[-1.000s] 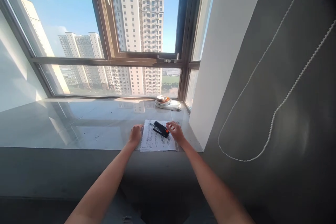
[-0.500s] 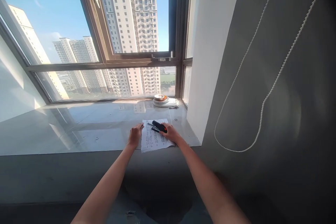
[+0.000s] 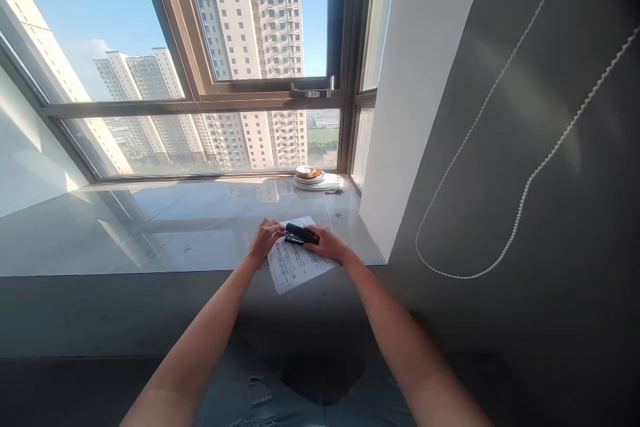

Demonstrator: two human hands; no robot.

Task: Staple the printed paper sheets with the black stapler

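A printed sheet of paper (image 3: 296, 265) lies on the glossy windowsill (image 3: 150, 227), its near corner hanging past the sill's front edge. A black stapler (image 3: 301, 235) with an orange end sits over the paper's upper left part. My right hand (image 3: 327, 247) is wrapped round the stapler's orange end. My left hand (image 3: 265, 238) is curled at the paper's upper left edge, its fingers touching the paper beside the stapler's tip.
A stack of small plates (image 3: 311, 177) stands at the back right of the sill by the window frame (image 3: 200, 103). A white wall column (image 3: 415, 93) bounds the sill on the right. A bead cord (image 3: 500, 120) hangs on the grey wall.
My right hand closed on the stapler and swung it leftward to the paper's upper left corner. The paper turned and slid toward the sill's edge. My left hand moved onto the paper's corner.
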